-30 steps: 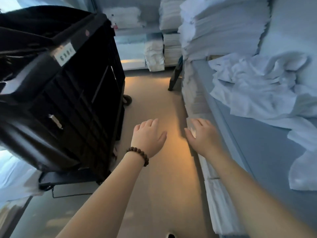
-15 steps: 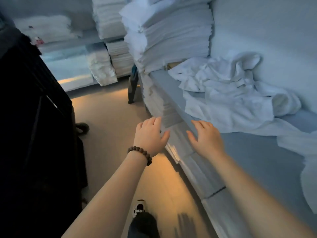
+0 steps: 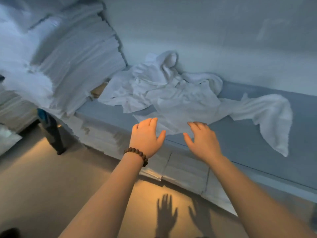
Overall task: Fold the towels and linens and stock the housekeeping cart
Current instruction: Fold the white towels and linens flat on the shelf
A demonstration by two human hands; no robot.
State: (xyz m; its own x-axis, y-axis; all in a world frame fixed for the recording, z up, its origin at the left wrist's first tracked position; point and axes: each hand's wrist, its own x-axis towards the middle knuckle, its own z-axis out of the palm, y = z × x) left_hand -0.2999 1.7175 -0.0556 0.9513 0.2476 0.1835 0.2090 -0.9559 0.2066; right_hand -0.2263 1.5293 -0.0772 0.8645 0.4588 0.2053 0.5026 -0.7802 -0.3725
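A heap of crumpled white towels and linens [image 3: 164, 90] lies on a grey-blue table [image 3: 248, 143] against the wall. One white towel [image 3: 267, 117] trails off to the right of the heap. My left hand [image 3: 145, 136], with a bead bracelet on the wrist, hovers above the table's front edge, fingers relaxed and empty. My right hand [image 3: 202, 141] is beside it, fingers spread, just short of the nearest cloth edge. Neither hand touches the linens. The housekeeping cart is out of view.
A tall stack of folded white linens [image 3: 80, 54] stands at the left end of the table. More folded stacks [image 3: 185, 167] sit under the table. A dark table leg [image 3: 51, 131] stands on the tan floor at left.
The view has swung right, away from the black cart, which has left the frame. Both hands have moved from over the floor to the table edge, close to the loose linens.
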